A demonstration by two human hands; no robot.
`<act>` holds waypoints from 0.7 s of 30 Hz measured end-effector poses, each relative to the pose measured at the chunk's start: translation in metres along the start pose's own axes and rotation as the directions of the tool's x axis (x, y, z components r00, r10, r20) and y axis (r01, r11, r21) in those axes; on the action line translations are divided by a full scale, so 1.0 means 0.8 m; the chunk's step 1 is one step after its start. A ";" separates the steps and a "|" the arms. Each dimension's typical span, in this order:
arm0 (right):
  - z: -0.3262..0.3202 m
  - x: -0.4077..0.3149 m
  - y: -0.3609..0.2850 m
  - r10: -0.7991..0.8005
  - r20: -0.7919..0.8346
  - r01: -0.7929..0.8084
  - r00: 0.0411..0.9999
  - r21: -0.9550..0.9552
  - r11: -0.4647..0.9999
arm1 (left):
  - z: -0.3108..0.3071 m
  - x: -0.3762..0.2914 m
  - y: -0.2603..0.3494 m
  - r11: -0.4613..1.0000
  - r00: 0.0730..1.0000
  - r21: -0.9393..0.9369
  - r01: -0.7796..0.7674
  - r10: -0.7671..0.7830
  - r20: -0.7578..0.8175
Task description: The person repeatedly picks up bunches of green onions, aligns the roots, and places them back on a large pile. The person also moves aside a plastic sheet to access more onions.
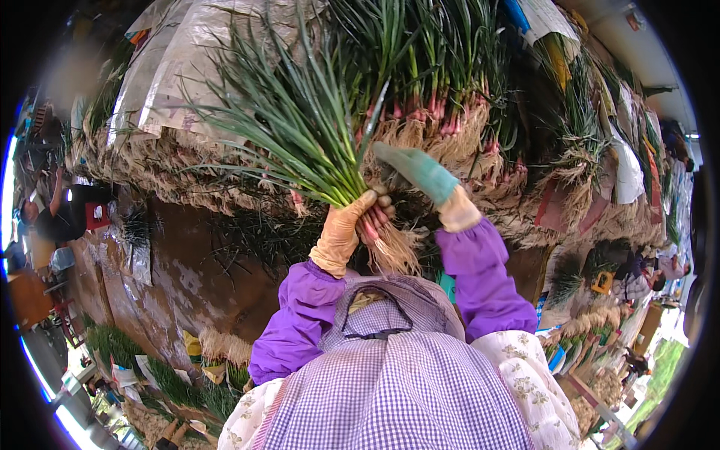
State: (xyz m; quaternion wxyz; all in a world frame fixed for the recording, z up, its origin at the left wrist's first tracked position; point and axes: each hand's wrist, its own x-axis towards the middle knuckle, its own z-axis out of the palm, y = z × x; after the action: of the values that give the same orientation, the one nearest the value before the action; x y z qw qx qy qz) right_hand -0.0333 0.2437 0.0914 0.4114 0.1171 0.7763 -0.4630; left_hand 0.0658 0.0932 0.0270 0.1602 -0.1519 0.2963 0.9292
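Note:
My left hand (347,225), in a tan glove, is closed around a bunch of green onions (332,152) near its lower stalks. The green leaves fan out up and to the left; the pink bulbs and pale stringy roots (394,247) hang below the fist, towards my lap. My right hand (422,174), in a green and cream glove, is just right of the bunch, its fingers extended and blurred beside the stalks. Whether it touches a leaf, I cannot tell. Behind both hands lies a pile of more green onions (433,107), roots towards me.
Plastic sheeting (191,73) covers part of the pile at the upper left. Loose green leaves (264,242) lie on the wet brown floor (185,281). More bundles (163,377) stand in rows at the lower left. Other people (62,208) sit at the far left and far right, near small stools (603,282).

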 end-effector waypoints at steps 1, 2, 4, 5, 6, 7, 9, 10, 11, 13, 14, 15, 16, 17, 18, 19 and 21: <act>0.011 0.007 -0.022 0.087 0.141 -0.114 0.986 0.192 0.975 | 0.002 0.000 0.006 0.999 0.999 -0.020 0.042 -0.041 0.026; 0.033 0.033 -0.007 -0.221 0.046 0.199 0.974 0.284 0.938 | -0.010 0.000 0.010 0.992 0.987 -0.002 0.125 -0.124 0.105; 0.054 0.037 -0.010 -0.178 0.036 0.117 0.983 0.628 0.770 | -0.019 -0.002 0.014 0.991 0.987 -0.111 0.072 -0.055 0.152; 0.056 0.031 -0.007 -0.189 0.051 0.095 0.981 0.721 0.687 | -0.020 0.000 0.015 0.984 0.989 -0.174 0.050 -0.025 0.146; 0.059 0.026 -0.004 -0.197 0.069 0.064 0.978 0.799 0.597 | -0.017 0.001 0.012 0.979 0.994 -0.205 -0.015 0.036 0.100; 0.058 0.016 0.002 -0.241 0.077 0.065 0.967 0.847 0.528 | -0.012 0.003 0.009 0.969 0.994 -0.236 -0.076 0.092 0.057; 0.078 -0.002 -0.006 -0.211 -0.288 0.351 0.934 0.846 0.401 | 0.000 0.008 0.007 0.974 0.974 -0.123 -0.189 0.171 -0.147; 0.084 -0.010 -0.009 -0.231 -0.356 0.424 0.905 0.796 0.433 | -0.006 0.007 0.008 0.987 0.989 -0.086 -0.135 0.129 -0.076; 0.088 -0.016 -0.011 -0.254 -0.423 0.493 0.870 0.738 0.460 | -0.012 0.007 0.008 0.996 0.996 -0.042 -0.084 0.084 -0.007; 0.082 -0.025 -0.021 -0.149 -0.505 0.520 0.850 0.763 0.383 | 0.026 0.001 0.007 0.989 0.977 0.004 -0.149 0.147 -0.154; 0.079 -0.034 -0.028 -0.125 -0.521 0.524 0.845 0.757 0.391 | 0.036 -0.004 0.014 0.989 0.978 0.014 -0.148 0.148 -0.147; 0.077 -0.041 -0.031 -0.099 -0.536 0.527 0.838 0.750 0.401 | 0.041 -0.010 0.018 0.989 0.979 0.021 -0.146 0.147 -0.142; 0.078 -0.031 -0.025 -0.130 -0.602 0.592 0.788 0.682 0.429 | 0.031 -0.009 0.023 0.992 0.992 0.068 -0.103 0.107 -0.064; 0.083 -0.031 -0.028 -0.150 -0.672 0.651 0.725 0.599 0.466 | 0.035 -0.011 0.026 0.993 0.988 0.023 -0.117 0.119 -0.098; 0.080 -0.028 -0.030 -0.210 -0.742 0.756 0.637 0.548 0.358 | 0.039 -0.011 0.033 0.996 0.991 -0.020 -0.091 0.089 -0.098; 0.081 -0.024 -0.032 -0.263 -0.797 0.837 0.544 0.491 0.242 | 0.036 -0.014 0.043 0.995 0.992 -0.063 -0.073 0.066 -0.106; 0.027 -0.038 -0.031 -0.242 -0.839 0.808 0.488 0.329 0.489 | 0.012 -0.029 0.079 0.985 0.997 -0.167 -0.050 0.039 -0.069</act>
State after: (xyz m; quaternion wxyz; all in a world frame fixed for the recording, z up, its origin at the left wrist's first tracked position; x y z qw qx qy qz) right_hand -0.0163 0.2190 0.1245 -0.1733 0.1573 0.6232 -0.7462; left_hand 0.0603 0.0456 0.0750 0.1163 -0.1885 0.2248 0.9489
